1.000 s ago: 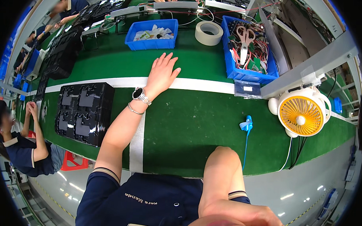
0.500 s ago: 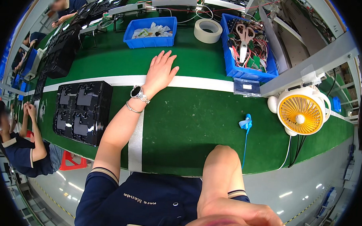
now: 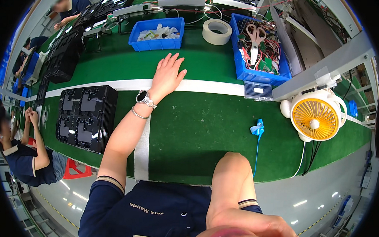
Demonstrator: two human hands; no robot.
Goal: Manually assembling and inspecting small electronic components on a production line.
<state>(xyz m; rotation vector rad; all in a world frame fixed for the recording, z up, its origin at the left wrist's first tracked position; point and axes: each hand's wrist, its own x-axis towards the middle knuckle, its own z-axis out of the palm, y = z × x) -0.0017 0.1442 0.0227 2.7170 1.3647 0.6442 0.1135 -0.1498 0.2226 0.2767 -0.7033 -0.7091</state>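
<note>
My left hand (image 3: 167, 77) lies palm down, fingers stretched out and slightly spread, across the white strip (image 3: 207, 86) on the green work table (image 3: 189, 131). Nothing is in it. A silver watch (image 3: 142, 96) and a thin bracelet are on that wrist. With my right elbow on the table's front edge, my right hand (image 3: 257, 221) is bent back close under the camera at the lower edge. Most of its fingers are cut off or hidden, and I see no object with it. Left of my left forearm stands a stack of glossy black trays (image 3: 87, 117).
Ahead are a blue bin of plastic scraps (image 3: 157, 36), a roll of tape (image 3: 217, 32) and a blue bin of wires (image 3: 239, 57) with scissors (image 3: 255, 43) on top. A yellow-white fan (image 3: 314, 120) and a blue corded clip (image 3: 258, 128) lie right. Co-workers (image 3: 33, 159) sit left.
Another person's hands at the far top edge have gone out of view. My own hands and the things on the table stay where they were.
</note>
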